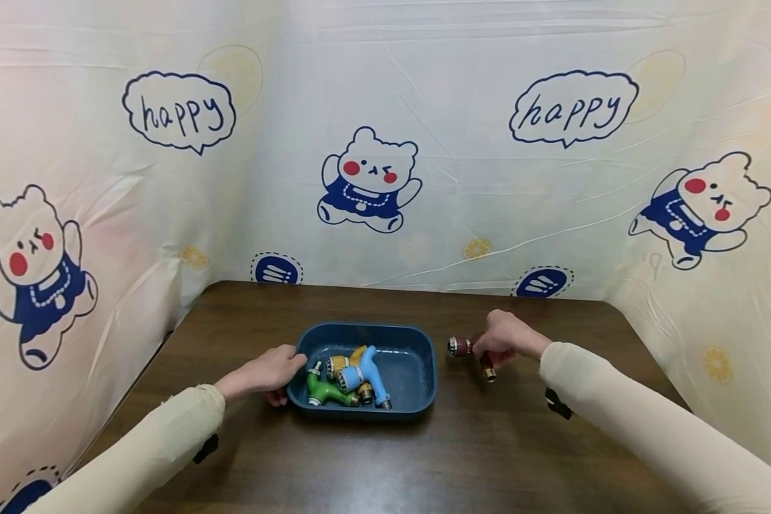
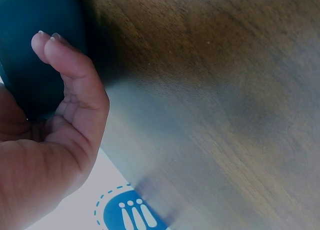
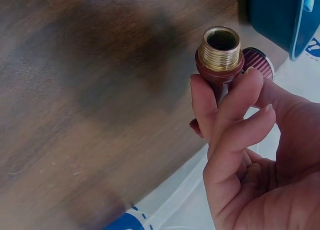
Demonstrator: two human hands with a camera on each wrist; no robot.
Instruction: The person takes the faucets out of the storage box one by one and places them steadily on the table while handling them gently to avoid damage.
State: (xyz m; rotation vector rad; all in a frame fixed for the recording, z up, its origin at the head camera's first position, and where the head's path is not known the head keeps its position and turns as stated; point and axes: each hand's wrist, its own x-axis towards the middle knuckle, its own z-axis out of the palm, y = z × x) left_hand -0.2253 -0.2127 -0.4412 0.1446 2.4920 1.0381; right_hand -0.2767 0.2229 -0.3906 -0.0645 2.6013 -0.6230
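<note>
My left hand grips the left rim of a dark blue plastic bin, its thumb over the edge and its fingers curled along the outer wall. In the left wrist view the bin's wall shows behind those fingers. To the right of the bin, my right hand holds a dark red tap close over the table. The right wrist view shows the tap's brass threaded end facing the camera, with fingers around its body. Part of that body is hidden by the hand.
Inside the bin, toward its left side, lie a green tap, a light blue tap and a yellow tap, overlapping one another. The bin stands on a brown wooden table. A printed cloth hangs behind and at both sides.
</note>
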